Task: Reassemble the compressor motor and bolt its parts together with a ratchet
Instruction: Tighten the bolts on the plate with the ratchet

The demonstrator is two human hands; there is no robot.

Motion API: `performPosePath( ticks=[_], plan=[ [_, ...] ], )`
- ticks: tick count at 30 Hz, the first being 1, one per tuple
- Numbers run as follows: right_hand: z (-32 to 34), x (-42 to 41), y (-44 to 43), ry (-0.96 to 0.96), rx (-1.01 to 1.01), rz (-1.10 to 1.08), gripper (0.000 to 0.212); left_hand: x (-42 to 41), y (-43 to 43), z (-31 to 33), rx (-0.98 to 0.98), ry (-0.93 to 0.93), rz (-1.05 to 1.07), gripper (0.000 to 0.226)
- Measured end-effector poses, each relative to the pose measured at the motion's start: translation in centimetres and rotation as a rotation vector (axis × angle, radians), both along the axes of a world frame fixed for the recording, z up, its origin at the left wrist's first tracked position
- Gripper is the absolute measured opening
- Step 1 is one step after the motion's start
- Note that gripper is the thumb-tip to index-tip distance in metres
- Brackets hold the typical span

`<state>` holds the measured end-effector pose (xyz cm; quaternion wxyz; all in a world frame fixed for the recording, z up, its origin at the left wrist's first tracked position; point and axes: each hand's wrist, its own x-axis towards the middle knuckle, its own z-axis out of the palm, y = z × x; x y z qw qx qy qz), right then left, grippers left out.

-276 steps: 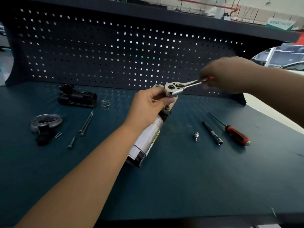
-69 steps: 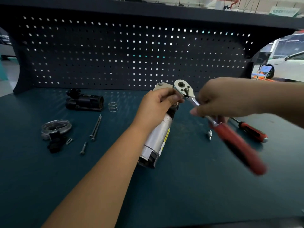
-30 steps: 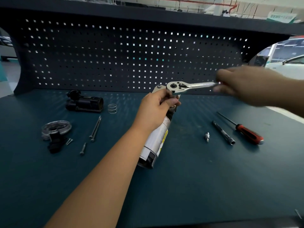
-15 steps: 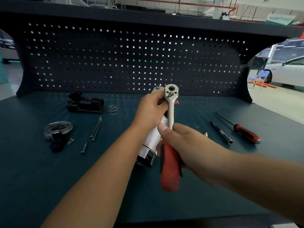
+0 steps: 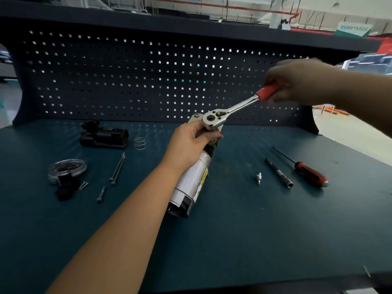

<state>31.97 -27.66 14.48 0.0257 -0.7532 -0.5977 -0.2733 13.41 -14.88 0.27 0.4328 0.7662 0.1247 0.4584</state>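
The silver compressor motor (image 5: 191, 183) stands tilted on the dark bench, its lower end resting on the top. My left hand (image 5: 191, 141) grips its upper end. A chrome ratchet (image 5: 229, 111) with a red grip sits with its head on top of the motor, right beside my left fingers. My right hand (image 5: 297, 81) holds the red grip, up and to the right, with the handle pointing toward the pegboard. The bolt under the ratchet head is hidden.
On the left lie a black housing (image 5: 104, 135), a wire spring (image 5: 140, 143), two long bolts (image 5: 117, 169), a short bolt (image 5: 101, 194), small screws (image 5: 83, 185) and a round cover (image 5: 66, 169). On the right are a socket bit (image 5: 258, 178), an extension bar (image 5: 279, 173) and a red-handled screwdriver (image 5: 305, 169). A pegboard (image 5: 127, 77) backs the bench.
The ratchet handle has swung from pointing toward me, up and round to the right. My right hand went with it. My left hand and the motor kept still.
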Motion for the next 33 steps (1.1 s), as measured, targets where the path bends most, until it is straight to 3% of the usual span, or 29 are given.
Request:
performPosePath(
  ticks=[5, 7, 10, 13, 19, 22, 25, 28, 33],
  plan=[
    [-1.7, -0.4, -3.1, 0.169, -0.195, -0.157, 0.066, 0.1, 0.0, -0.1, -0.013, 0.007, -0.026, 0.014],
    [-3.1, -1.5, -5.2, 0.314, -0.177, -0.121, 0.061, 0.1, 0.0, -0.1, -0.019, 0.013, -0.035, 0.013],
    [-6.6, -4.6, -7.1, 0.739, -0.144, -0.024, 0.046, -0.2, -0.2, 0.0, -0.018, 0.005, -0.049, 0.01],
    [-10.2, -8.7, -7.8, 1.229, -0.165, 0.033, 0.045, -0.4, -0.4, 0.2, 0.018, 0.006, -0.02, 0.013],
    [-14.5, -16.1, -5.5, 1.908, -0.002, 0.138, 0.031, -0.2, -0.7, 0.2, 0.006, 0.037, 0.037, 0.018],
    [-15.5, -18.9, -3.4, 2.177, 0.063, 0.199, 0.028, 0.0, -0.9, 0.2, -0.006, 0.033, 0.037, 0.008],
    [-16.3, -20.9, -1.4, 2.263, 0.085, 0.301, 0.028, -0.2, -1.1, 0.1, -0.049, -0.02, -0.015, 0.005],
    [-16.6, -19.9, -1.7, 2.216, 0.017, 0.294, 0.032, -0.3, -1.0, 0.3, -0.066, -0.005, -0.036, 0.016],
    [-15.3, -12.6, -4.7, 1.779, -0.291, 0.139, 0.044, -0.6, -0.4, 0.2, -0.006, 0.043, -0.05, 0.029]
  ],
)
